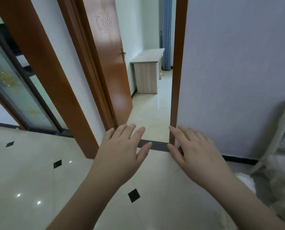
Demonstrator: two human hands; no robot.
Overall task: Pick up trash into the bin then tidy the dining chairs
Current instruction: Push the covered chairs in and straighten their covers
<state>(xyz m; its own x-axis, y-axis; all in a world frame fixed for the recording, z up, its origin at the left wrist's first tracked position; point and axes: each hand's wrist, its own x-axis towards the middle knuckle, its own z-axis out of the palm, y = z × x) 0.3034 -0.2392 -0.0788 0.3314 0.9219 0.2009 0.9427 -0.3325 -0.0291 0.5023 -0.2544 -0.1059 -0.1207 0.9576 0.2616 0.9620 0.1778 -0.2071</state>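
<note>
1. Two hands hover above the tiled floor (pixel 30 171); the left hand (pixel 121 151) and right hand (pixel 196 151) are both released, fingers straight, holding nothing, fingertips aimed toward twelve o'clock.
2. An open wooden door (pixel 111 63) stands at eleven o'clock; a pale desk (pixel 146 63) lies beyond the doorway at twelve.
3. A white chair (pixel 281 130) leans at three o'clock, its long axis tilted; I see no trash or bin.
</note>
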